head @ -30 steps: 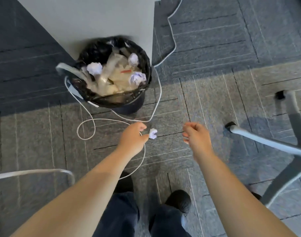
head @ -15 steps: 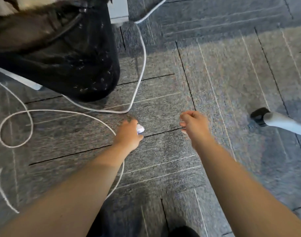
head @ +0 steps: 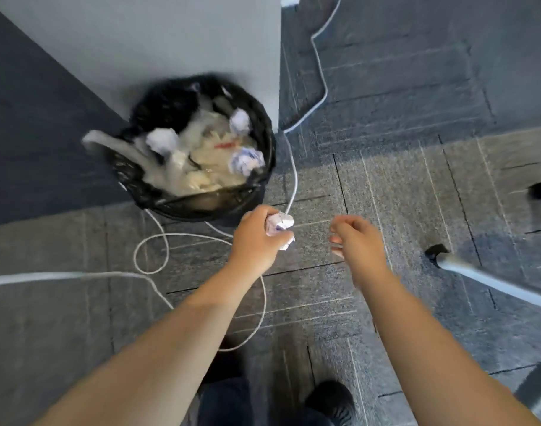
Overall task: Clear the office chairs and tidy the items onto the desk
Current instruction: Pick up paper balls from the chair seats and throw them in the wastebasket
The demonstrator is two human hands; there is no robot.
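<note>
Nearest the camera, a black shoe (head: pixel 330 401) and dark trouser legs (head: pixel 232 401) stood on the grey carpet tiles (head: pixel 401 186), cut off by the lower edge. Both bare forearms reached forward and down from there, roughly parallel. The left hand (head: pixel 257 238) was curled with its knuckles up, its fingers wrapped round a crumpled paper ball (head: pixel 280 224), which bulged out on the thumb side toward the right hand. The ball was a rough lump with no clear long axis (faint bluish marks showed on it, too blurred to read). It was held above the floor, just short of the bin's near rim. The right hand (head: pixel 355 238) hung beside it, apart from the ball, fingers loosely bent inward and holding nothing.

A white cable (head: pixel 152 238) looped over the carpet under the left arm, ran past the bin's right side and went on away toward the top edge. To the right, a grey chair-base leg (head: pixel 490 279) with a black caster (head: pixel 433 252) angled in from the frame edge; the chair itself was out of view.

Farther off, a black-lined wastebasket (head: pixel 201 204) stood against a pale desk panel (head: pixel 171 41), packed with plastic wrappings and three crumpled paper balls (head: pixel 246 159). Motion blur smeared its contents and rim.
</note>
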